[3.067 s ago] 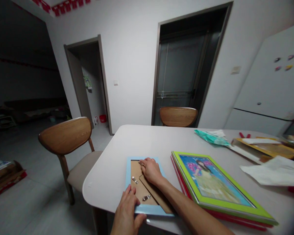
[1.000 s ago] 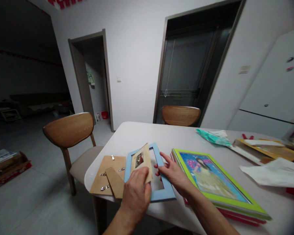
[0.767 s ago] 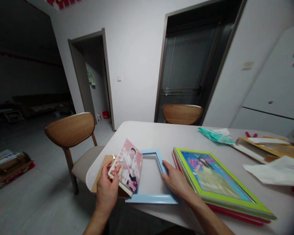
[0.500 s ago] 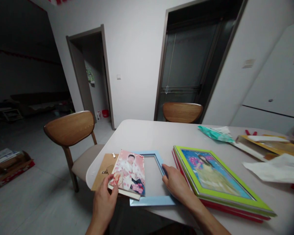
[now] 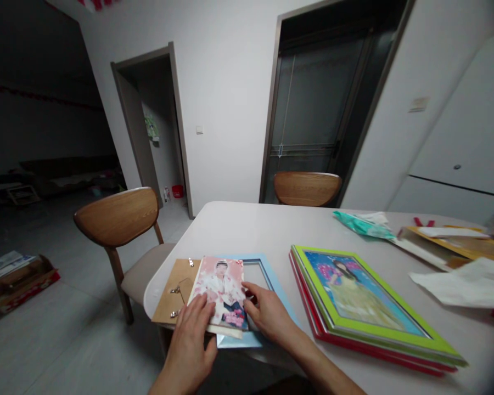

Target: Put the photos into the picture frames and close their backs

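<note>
A pink portrait photo (image 5: 224,293) lies over a pale sheet or board, which juts out at its lower edge. Beneath them is a light-blue picture frame (image 5: 267,266), partly covered. The fingers of my left hand (image 5: 193,334) lie flat across the photo's lower left corner. At the photo's right edge, my right hand (image 5: 271,315) has its thumb and forefinger curled onto the edge; its other fingertips are partly hidden. A brown backing board (image 5: 168,299) with metal clips sits left of the photo, partly under it.
Right of the blue frame is a stack of frames, topped by a green picture frame (image 5: 362,296). Behind lie a teal-and-white packet (image 5: 362,225), a yellow envelope (image 5: 477,249) and a white sheet (image 5: 465,282). Wooden chairs (image 5: 119,216) stand at the table (image 5: 247,225).
My right hand has left the blue frame's right side and moved left to the photo's edge. My left hand has slid right, farther over the photo, which now lies slightly straighter.
</note>
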Available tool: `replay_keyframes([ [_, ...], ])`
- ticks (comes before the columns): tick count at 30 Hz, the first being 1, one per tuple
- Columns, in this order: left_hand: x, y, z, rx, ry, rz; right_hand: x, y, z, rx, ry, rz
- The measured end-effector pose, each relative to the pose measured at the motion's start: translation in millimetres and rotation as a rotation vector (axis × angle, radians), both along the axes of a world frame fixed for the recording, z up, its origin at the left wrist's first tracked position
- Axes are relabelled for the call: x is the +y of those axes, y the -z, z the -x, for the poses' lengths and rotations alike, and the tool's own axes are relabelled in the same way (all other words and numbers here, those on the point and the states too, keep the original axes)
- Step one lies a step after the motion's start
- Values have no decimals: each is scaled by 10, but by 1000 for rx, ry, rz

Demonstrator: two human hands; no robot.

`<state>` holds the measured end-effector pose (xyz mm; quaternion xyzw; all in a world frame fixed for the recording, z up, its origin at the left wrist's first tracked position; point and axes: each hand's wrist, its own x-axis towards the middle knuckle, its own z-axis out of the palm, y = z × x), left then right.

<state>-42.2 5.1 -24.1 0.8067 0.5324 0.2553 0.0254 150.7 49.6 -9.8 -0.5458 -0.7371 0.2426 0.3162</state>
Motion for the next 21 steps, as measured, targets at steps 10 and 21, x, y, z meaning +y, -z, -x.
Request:
replay_keyframes([
  [10, 18, -88, -57, 27, 27, 59, 137, 123, 13, 132, 61, 141],
  [21, 7, -137, -85, 70, 81, -39, 47, 108, 42, 290, -61, 307],
])
